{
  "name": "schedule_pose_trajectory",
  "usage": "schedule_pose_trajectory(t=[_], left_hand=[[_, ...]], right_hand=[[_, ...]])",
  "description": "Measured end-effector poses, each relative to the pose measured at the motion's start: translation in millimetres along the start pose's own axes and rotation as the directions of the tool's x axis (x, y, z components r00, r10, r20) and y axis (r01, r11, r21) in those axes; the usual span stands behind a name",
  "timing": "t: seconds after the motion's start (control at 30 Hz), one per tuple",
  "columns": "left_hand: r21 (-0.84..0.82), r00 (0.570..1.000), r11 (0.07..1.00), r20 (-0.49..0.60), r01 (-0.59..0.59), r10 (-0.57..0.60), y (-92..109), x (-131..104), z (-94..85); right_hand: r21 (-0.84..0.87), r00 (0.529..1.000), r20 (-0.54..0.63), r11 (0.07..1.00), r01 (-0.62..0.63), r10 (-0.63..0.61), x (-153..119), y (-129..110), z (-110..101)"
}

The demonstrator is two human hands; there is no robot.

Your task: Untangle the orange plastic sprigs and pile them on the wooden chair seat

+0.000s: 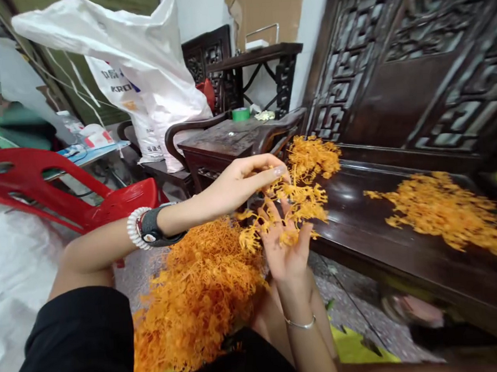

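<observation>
My left hand point(252, 174) reaches across from the left, thumb and fingers pinched on the top of a sprig of orange, branching, artificial-looking flower pieces point(307, 199). Below it, my right hand point(286, 250) is palm up with fingers apart, some of the orange strands lying over the palm and between the fingers. A big heap of the same orange pieces point(207, 282) rests at my lap, left of my right hand. Behind my hands, a smaller bunch point(316, 157) lies on the dark wooden bench point(349, 203). A flat spread pile point(445, 212) lies further right on that bench.
A red plastic chair point(120, 201) stands at the left. Tall white sacks point(142, 75) rise behind it. A dark side table point(225, 137) holds a roll of green tape point(240, 115). Yellow material point(357, 347) lies on the floor. Part of another person shows far left.
</observation>
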State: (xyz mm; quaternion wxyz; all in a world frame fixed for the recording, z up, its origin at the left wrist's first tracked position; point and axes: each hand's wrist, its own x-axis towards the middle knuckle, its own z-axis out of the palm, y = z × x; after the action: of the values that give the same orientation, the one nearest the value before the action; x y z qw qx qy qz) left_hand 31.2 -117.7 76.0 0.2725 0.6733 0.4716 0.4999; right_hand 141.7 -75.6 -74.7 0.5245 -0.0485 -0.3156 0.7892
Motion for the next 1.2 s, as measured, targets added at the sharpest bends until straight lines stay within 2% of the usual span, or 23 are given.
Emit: schedule_pose_trajectory(t=[0.07,0.13,0.27,0.37,0.47,0.6,0.7,0.77,0.83,0.93,1.0,1.07,1.1,1.17,1.2], left_hand=[[-0.054,1.0,0.998,0.013,0.022,-0.021,-4,-4,10.2],[-0.085,0.999,0.996,0.023,0.028,-0.026,-8,-7,19.8],[-0.129,0.998,0.992,0.067,-0.001,0.01,-15,-10,41.9],[-0.083,0.971,0.996,0.233,-0.023,0.042,-28,-6,68.1],[0.083,0.941,0.995,0.336,-0.063,0.031,-53,12,110.8],[0.404,0.952,0.912,0.299,-0.07,-0.06,-94,55,187.2],[0.506,0.949,0.861,0.291,-0.047,-0.119,-120,91,239.2],[0.495,0.943,0.868,0.301,-0.029,-0.14,-133,111,265.5],[0.482,0.941,0.876,0.295,0.004,-0.166,-140,124,285.6],[0.409,0.948,0.913,0.288,0.01,-0.139,-136,128,307.2],[0.309,0.943,0.951,0.324,-0.029,-0.076,-123,117,316.3],[0.182,0.911,0.981,0.411,-0.063,-0.018,-105,97,319.9],[0.072,0.873,0.997,0.488,-0.034,-0.006,-95,85,319.4],[-0.229,0.742,0.961,0.669,0.153,0.041,-78,58,313.6],[-0.375,0.679,0.884,0.728,0.28,0.094,-71,45,308.8]], right_hand=[[-0.052,0.993,-0.117,0.999,0.011,-0.017,-5,-18,-6],[-0.123,0.979,-0.187,0.99,0.062,-0.084,-13,-36,-15],[-0.286,0.951,-0.15,0.932,0.221,-0.272,-42,-71,-28],[-0.37,0.896,-0.154,0.865,0.339,-0.417,-74,-98,-32],[-0.455,0.837,-0.194,0.802,0.386,-0.512,-109,-123,-37],[-0.596,0.782,-0.203,0.708,0.379,-0.59,-149,-149,-55],[-0.76,0.774,-0.198,0.594,0.266,-0.601,-171,-166,-70],[-0.831,0.779,-0.191,0.52,0.195,-0.598,-183,-176,-76],[-0.863,0.807,-0.171,0.482,0.154,-0.565,-194,-186,-79],[-0.885,0.865,-0.157,0.456,0.09,-0.476,-205,-198,-82],[-0.892,0.904,-0.147,0.449,0.054,-0.401,-208,-204,-86],[-0.905,0.932,-0.125,0.425,0.035,-0.342,-207,-207,-93],[-0.913,0.944,-0.113,0.407,0.025,-0.311,-205,-208,-97],[-0.925,0.963,-0.097,0.38,0.006,-0.252,-200,-209,-103],[-0.925,0.971,-0.091,0.38,0.0,-0.221,-197,-208,-105]])
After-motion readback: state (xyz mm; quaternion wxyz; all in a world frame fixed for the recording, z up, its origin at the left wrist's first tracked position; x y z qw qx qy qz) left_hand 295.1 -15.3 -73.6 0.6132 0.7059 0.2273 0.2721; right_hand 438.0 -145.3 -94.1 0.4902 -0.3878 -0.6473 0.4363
